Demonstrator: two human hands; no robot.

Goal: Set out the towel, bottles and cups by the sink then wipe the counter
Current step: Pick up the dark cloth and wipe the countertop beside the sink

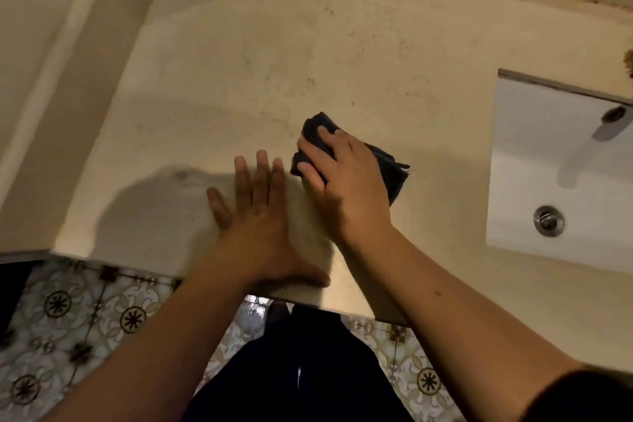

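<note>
My right hand (342, 181) presses down on a folded dark cloth (390, 168) on the beige counter (308, 55), left of the sink. Its fingers are spread over the cloth, gripping it flat against the surface. My left hand (257, 216) lies flat on the counter beside it, palm down, fingers apart, holding nothing. The two hands nearly touch. No bottles, cups or towel show in this view.
A white sink (555, 161) with a metal drain (548, 220) is set into the counter at the right. A wall and ledge (68, 79) bound the counter on the left. Patterned floor tiles (68, 319) show below the counter's front edge.
</note>
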